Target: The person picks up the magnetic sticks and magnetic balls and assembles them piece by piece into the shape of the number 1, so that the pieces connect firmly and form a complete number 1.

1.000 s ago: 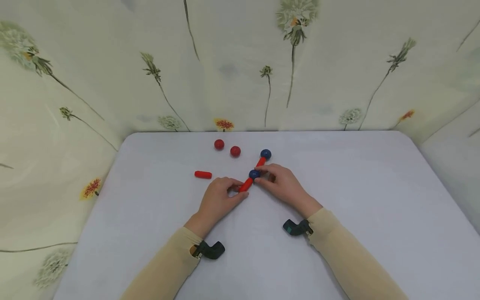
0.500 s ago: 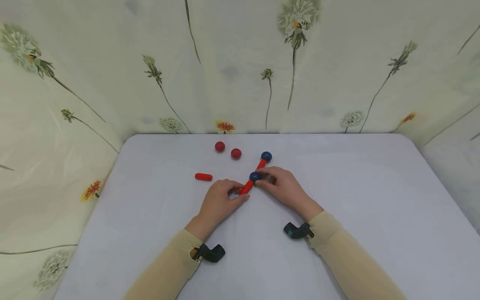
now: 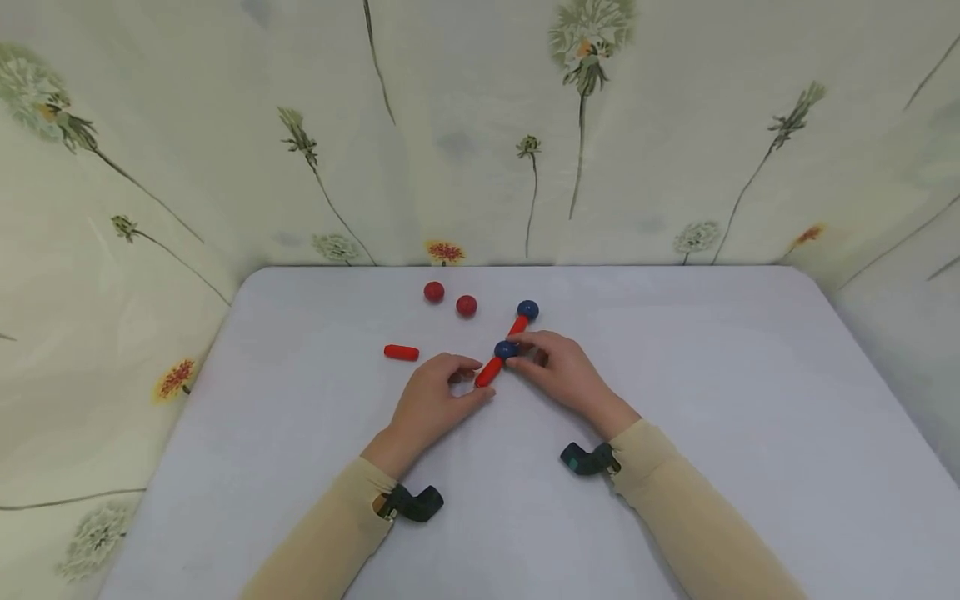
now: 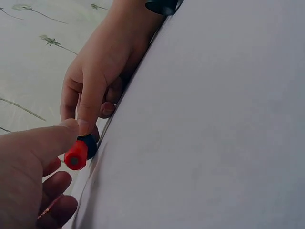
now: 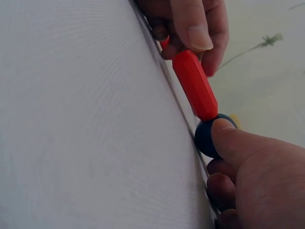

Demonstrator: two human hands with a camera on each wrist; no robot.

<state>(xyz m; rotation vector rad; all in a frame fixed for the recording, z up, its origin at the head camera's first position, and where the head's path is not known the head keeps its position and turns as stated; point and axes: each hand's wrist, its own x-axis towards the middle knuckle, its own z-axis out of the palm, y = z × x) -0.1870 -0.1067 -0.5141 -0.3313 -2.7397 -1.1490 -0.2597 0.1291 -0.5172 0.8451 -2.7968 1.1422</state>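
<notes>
Beige sleeves [image 3: 322, 525] reach in from the bottom of the frame, and ahead of them our left hand [image 3: 435, 400] has its thumb and fingers spread about the near end of a red rod [image 3: 489, 372]; whether they graze it, we cannot tell. Our right hand [image 3: 566, 375] pinches the blue ball [image 3: 505, 350] at that rod's far end, just right of the frame's centre. Beyond runs a second red rod [image 3: 517, 326], tipped by another blue ball [image 3: 528, 310], the four pieces in one slanting line.

We judge the step in hand to be joining rods and balls into a chain. Next, our right hand should probably steady the ball while our left takes up the loose red rod [image 3: 401, 352] left of centre or one of the two red balls [image 3: 467, 305] above it.

For moving, the white surface [image 3: 712, 375] gives us broad room at lower centre and more at the right of the frame; farther off, the red balls and outermost blue ball lie near its back edge, with flowered cloth [image 3: 450, 183] rising just behind.
</notes>
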